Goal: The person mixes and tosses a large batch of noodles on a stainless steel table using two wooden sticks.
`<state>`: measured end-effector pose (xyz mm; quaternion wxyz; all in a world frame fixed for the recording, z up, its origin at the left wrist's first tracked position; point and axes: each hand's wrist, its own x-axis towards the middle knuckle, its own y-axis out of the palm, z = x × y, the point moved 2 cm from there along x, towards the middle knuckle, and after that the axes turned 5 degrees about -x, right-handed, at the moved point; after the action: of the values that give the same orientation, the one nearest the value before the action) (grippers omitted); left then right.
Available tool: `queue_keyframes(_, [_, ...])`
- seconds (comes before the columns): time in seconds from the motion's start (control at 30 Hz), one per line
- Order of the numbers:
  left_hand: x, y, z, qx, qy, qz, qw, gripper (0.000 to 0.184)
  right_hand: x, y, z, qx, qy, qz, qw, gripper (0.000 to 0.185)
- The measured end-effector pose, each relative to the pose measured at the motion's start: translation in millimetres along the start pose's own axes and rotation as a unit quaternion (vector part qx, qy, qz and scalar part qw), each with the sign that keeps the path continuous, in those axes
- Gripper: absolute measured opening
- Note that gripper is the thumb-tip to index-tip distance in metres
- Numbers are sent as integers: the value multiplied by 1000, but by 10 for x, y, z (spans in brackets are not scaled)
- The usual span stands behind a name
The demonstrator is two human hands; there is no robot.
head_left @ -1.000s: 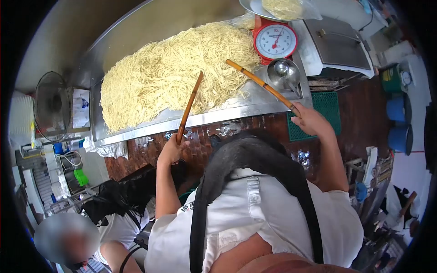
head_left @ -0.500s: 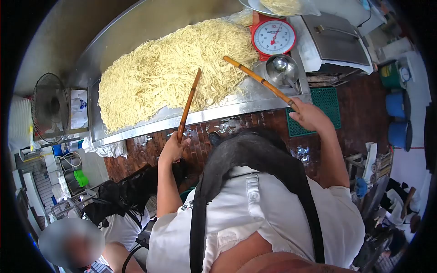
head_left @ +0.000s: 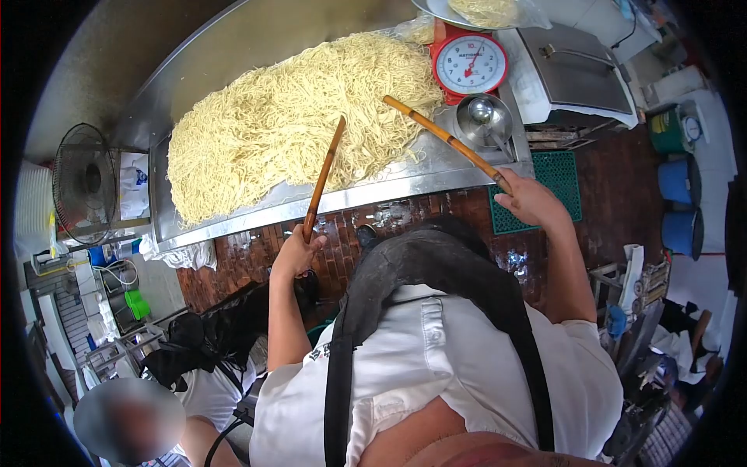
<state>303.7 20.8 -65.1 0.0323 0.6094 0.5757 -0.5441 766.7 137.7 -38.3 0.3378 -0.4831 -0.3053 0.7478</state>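
Note:
My left hand [head_left: 298,253] is closed round the lower end of a dark brown bamboo stick [head_left: 324,183], whose tip lies over the noodles. In my right hand [head_left: 529,200] is the end of a lighter bamboo stick [head_left: 447,138], which slants up and left across the tray's front edge to the noodles' right part. A wide heap of pale yellow noodles [head_left: 264,124] covers much of the steel tray [head_left: 311,204]. Whether the stick tips touch the noodles, I cannot tell.
A red dial scale [head_left: 471,65] and a steel bowl [head_left: 484,121] stand at the tray's right end. Beyond is a steel-lidded box [head_left: 574,70]. A fan [head_left: 85,183] is at the left. Another person [head_left: 210,397] is at the lower left. A green mat [head_left: 556,187] lies on the floor.
Both sticks and my hands have shifted very slightly against the view since a second ago, mostly as the camera moved. The person at the lower left has moved a little to the right.

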Motion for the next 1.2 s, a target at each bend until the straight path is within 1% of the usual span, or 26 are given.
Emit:
queue_keyframes(0.2, [-31,-19,-33,-11,7,-3,1000,46,-13,19,-21,4,-23,-15,1000,48])
queue_keyframes(0.3, [-76,-40,-102,-9,-12,0,1000,45,-14,5,-39,1,-26,-4,1000,48])
queue_keyframes(0.4, [2,-24,-8,12,34,-19,999,45,-1,17,-57,-1,-26,-8,1000,50])
queue_keyframes(0.5, [18,-16,-1,28,27,-22,999,47,-4,50,-81,8,-35,-25,999,44])
queue_keyframes(0.6, [8,-20,-10,23,30,-13,999,48,5,38,-64,4,-16,2,1000,52])
queue_keyframes(0.7, [44,-18,31,30,33,-19,999,49,10,44,-79,0,-21,-6,1000,52])
queue_keyframes(0.8, [-28,-65,-75,20,5,-11,1000,48,13,28,-76,-8,-43,-23,999,51])
queue_keyframes(0.9, [53,-61,39,23,47,-21,998,49,10,-5,-32,4,-36,-12,999,46])
queue_keyframes(1.0, [75,-89,56,43,44,-17,998,60,29,5,-5,17,-25,-29,999,40])
queue_keyframes(1.1, [30,-105,5,52,58,-27,997,50,78,29,1,-7,-20,-2,1000,37])
queue_keyframes(1.2, [27,-131,2,51,69,-39,996,49,129,88,-42,-36,-7,-8,999,32])
